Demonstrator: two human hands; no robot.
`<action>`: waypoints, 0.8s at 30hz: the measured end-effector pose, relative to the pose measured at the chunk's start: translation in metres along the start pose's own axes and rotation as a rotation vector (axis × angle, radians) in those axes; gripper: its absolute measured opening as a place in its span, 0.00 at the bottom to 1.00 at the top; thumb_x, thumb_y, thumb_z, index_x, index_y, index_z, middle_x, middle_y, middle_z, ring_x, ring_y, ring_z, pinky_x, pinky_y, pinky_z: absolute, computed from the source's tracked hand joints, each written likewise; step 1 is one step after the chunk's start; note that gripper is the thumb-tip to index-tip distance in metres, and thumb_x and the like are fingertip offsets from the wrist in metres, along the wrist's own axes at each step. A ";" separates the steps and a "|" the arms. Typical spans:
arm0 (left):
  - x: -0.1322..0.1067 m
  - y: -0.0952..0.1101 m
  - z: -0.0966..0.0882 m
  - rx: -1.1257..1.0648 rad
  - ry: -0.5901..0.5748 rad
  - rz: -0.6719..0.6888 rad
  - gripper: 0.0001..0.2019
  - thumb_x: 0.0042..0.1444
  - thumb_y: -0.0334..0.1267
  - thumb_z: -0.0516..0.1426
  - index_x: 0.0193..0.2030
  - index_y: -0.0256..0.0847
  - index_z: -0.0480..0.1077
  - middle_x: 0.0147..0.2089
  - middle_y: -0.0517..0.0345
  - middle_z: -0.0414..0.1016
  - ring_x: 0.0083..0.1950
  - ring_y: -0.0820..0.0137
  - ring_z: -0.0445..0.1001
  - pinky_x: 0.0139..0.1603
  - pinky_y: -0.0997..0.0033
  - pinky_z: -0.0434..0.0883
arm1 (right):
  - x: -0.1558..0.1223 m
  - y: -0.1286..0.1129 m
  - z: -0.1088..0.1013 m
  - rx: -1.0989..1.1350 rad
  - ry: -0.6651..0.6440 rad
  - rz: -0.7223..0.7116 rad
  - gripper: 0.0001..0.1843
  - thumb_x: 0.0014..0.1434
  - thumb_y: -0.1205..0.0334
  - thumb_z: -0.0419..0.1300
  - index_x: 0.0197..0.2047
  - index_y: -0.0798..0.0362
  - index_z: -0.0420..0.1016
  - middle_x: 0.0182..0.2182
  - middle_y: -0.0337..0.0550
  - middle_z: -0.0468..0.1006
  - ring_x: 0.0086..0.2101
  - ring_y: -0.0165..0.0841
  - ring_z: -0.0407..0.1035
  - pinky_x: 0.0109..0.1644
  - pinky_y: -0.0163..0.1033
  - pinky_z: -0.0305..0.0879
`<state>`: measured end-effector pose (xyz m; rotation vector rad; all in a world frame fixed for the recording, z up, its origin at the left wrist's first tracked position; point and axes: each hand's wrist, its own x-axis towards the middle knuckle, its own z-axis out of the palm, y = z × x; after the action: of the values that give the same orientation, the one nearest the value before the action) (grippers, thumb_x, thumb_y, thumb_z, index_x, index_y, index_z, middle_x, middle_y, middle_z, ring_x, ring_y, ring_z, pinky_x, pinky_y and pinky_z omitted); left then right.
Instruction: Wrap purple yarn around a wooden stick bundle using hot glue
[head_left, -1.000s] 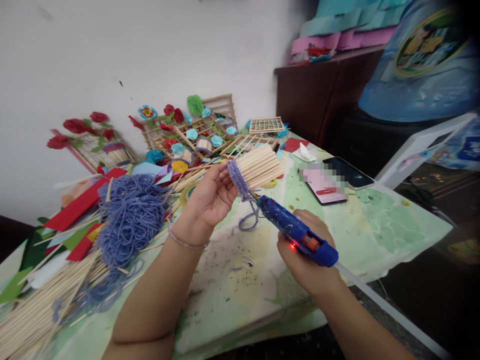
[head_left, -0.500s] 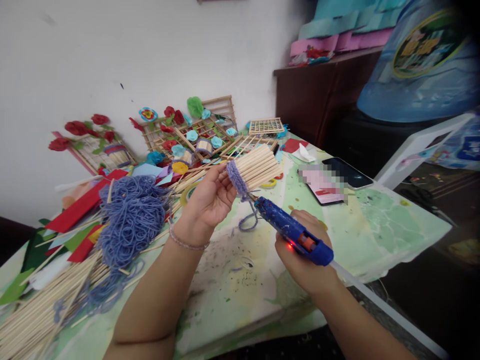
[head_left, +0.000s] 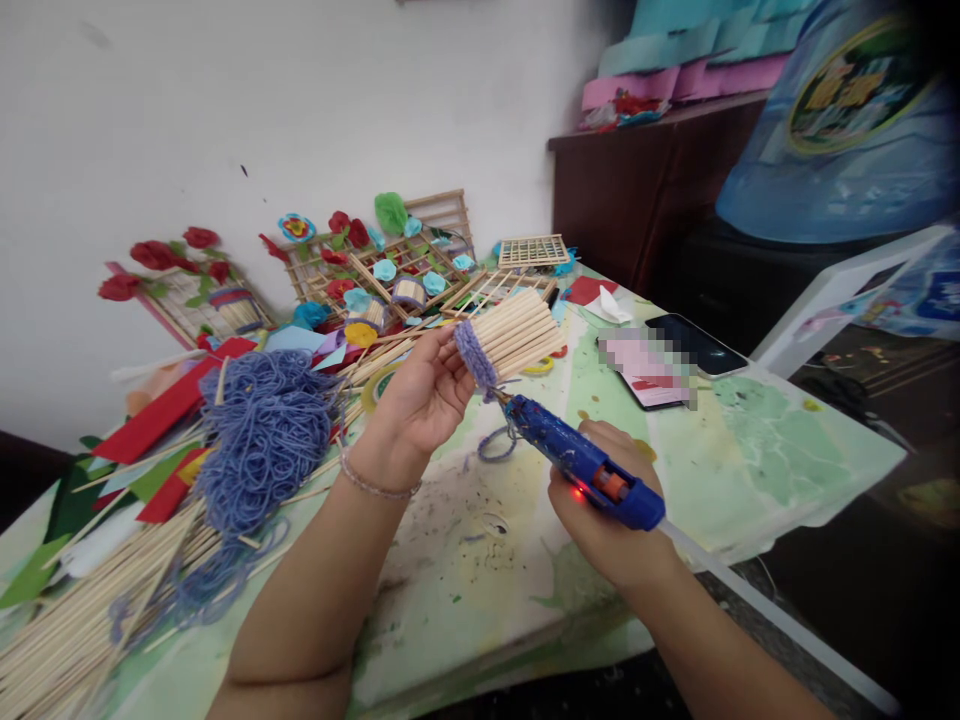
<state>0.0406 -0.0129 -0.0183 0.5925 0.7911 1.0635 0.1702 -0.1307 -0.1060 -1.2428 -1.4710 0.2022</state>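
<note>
My left hand (head_left: 424,395) is closed on a small piece made of wooden sticks (head_left: 517,335) laid side by side. Purple yarn (head_left: 474,355) wraps its left end, and a loose tail of that yarn loops down below. In my right hand (head_left: 611,500) is a blue hot glue gun (head_left: 581,455), gripped with a red light glowing on its side. Its nozzle points up and left and meets the lower edge of the yarn band; whether glue is coming out I cannot tell. A long white glue stick (head_left: 772,605) sticks out of the gun's back.
A heap of purple yarn (head_left: 262,440) and many loose sticks (head_left: 97,610) lie on the left. Stick frames with paper flowers (head_left: 352,235) lean on the wall. Two phones (head_left: 697,345) rest at the right, near a large water bottle (head_left: 832,130). A tape roll (head_left: 375,385) lies behind my left hand.
Almost nothing differs. The glue gun has shifted very slightly left, its nozzle still at the yarn band, and the stick piece stays in my left hand.
</note>
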 end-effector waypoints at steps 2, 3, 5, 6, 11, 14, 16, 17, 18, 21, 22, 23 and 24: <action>0.000 0.000 0.000 0.000 -0.006 -0.003 0.09 0.63 0.30 0.49 0.34 0.33 0.68 0.21 0.62 0.72 0.19 0.78 0.73 0.21 0.84 0.74 | 0.000 0.000 0.000 0.004 0.007 0.000 0.15 0.45 0.73 0.55 0.22 0.50 0.49 0.21 0.33 0.54 0.25 0.30 0.53 0.32 0.39 0.51; 0.000 0.000 -0.001 -0.002 -0.005 -0.005 0.09 0.63 0.30 0.49 0.34 0.32 0.68 0.21 0.62 0.72 0.19 0.78 0.73 0.21 0.84 0.75 | 0.000 0.000 -0.001 0.004 0.014 0.001 0.15 0.45 0.73 0.55 0.22 0.50 0.49 0.21 0.33 0.53 0.25 0.30 0.53 0.32 0.39 0.50; 0.000 0.001 -0.001 -0.007 -0.003 -0.004 0.09 0.63 0.30 0.49 0.34 0.32 0.68 0.21 0.62 0.73 0.19 0.78 0.74 0.21 0.84 0.75 | -0.001 0.001 -0.001 0.005 0.031 0.000 0.15 0.45 0.74 0.55 0.22 0.50 0.49 0.21 0.33 0.53 0.25 0.30 0.53 0.32 0.39 0.50; 0.000 0.001 -0.002 -0.006 -0.002 -0.005 0.09 0.63 0.30 0.49 0.34 0.32 0.68 0.21 0.62 0.73 0.19 0.78 0.73 0.21 0.83 0.75 | -0.001 0.002 -0.001 0.008 0.036 0.002 0.15 0.45 0.74 0.55 0.22 0.50 0.50 0.21 0.33 0.53 0.25 0.30 0.53 0.31 0.39 0.49; 0.000 0.000 -0.002 0.010 0.002 -0.019 0.08 0.62 0.30 0.50 0.35 0.32 0.69 0.21 0.62 0.73 0.19 0.78 0.73 0.21 0.84 0.74 | -0.001 0.003 -0.002 0.022 0.053 0.020 0.15 0.45 0.74 0.55 0.22 0.50 0.50 0.21 0.33 0.54 0.25 0.30 0.54 0.31 0.39 0.49; 0.001 0.000 -0.002 0.021 -0.003 -0.014 0.09 0.62 0.30 0.50 0.34 0.32 0.69 0.22 0.61 0.73 0.20 0.78 0.73 0.22 0.84 0.74 | -0.001 0.002 -0.002 0.027 0.045 0.041 0.15 0.46 0.73 0.55 0.21 0.50 0.50 0.21 0.34 0.56 0.25 0.30 0.55 0.31 0.38 0.49; 0.002 0.001 -0.002 0.024 0.008 -0.010 0.10 0.63 0.30 0.49 0.34 0.32 0.69 0.22 0.61 0.73 0.20 0.78 0.73 0.22 0.84 0.74 | -0.001 0.002 -0.002 0.028 0.026 0.079 0.14 0.47 0.72 0.55 0.21 0.50 0.51 0.22 0.34 0.57 0.26 0.30 0.57 0.30 0.38 0.50; 0.002 0.002 -0.002 0.021 0.016 -0.007 0.10 0.63 0.31 0.49 0.34 0.33 0.69 0.22 0.61 0.73 0.20 0.78 0.73 0.22 0.84 0.74 | -0.001 0.003 -0.003 0.027 0.018 0.110 0.14 0.48 0.71 0.56 0.22 0.50 0.52 0.22 0.34 0.58 0.26 0.30 0.57 0.30 0.38 0.51; 0.002 0.004 -0.003 0.016 0.023 -0.001 0.10 0.63 0.31 0.49 0.35 0.33 0.69 0.22 0.61 0.73 0.20 0.78 0.73 0.22 0.84 0.74 | 0.000 0.005 -0.003 0.025 0.013 0.146 0.13 0.49 0.70 0.56 0.22 0.50 0.54 0.22 0.34 0.59 0.25 0.30 0.58 0.30 0.38 0.53; 0.003 0.010 -0.008 0.022 0.026 0.034 0.08 0.62 0.31 0.50 0.35 0.34 0.70 0.23 0.61 0.73 0.21 0.78 0.73 0.23 0.84 0.73 | 0.004 0.017 -0.007 0.015 0.024 0.288 0.10 0.51 0.65 0.58 0.24 0.50 0.59 0.23 0.34 0.63 0.25 0.30 0.60 0.31 0.38 0.57; 0.004 0.012 -0.009 0.038 0.020 0.054 0.08 0.61 0.31 0.51 0.35 0.34 0.70 0.23 0.61 0.73 0.21 0.78 0.73 0.23 0.84 0.73 | 0.007 0.023 -0.009 0.012 0.026 0.352 0.10 0.51 0.63 0.59 0.24 0.50 0.60 0.23 0.34 0.64 0.24 0.30 0.60 0.30 0.38 0.58; 0.003 0.014 -0.011 0.058 0.013 0.079 0.08 0.60 0.31 0.51 0.34 0.35 0.70 0.23 0.61 0.73 0.21 0.78 0.73 0.23 0.83 0.73 | 0.011 0.031 -0.012 0.006 0.026 0.425 0.09 0.51 0.60 0.60 0.25 0.50 0.62 0.23 0.34 0.65 0.24 0.30 0.60 0.30 0.38 0.58; 0.003 0.016 -0.012 0.081 0.004 0.107 0.07 0.60 0.31 0.52 0.33 0.35 0.70 0.23 0.61 0.73 0.21 0.77 0.73 0.22 0.83 0.73 | 0.016 0.039 -0.015 0.002 0.012 0.506 0.09 0.51 0.58 0.60 0.26 0.50 0.63 0.22 0.34 0.64 0.23 0.29 0.59 0.28 0.38 0.58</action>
<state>0.0230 -0.0036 -0.0139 0.7087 0.8161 1.1344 0.2077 -0.1094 -0.1184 -1.5950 -1.1213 0.5307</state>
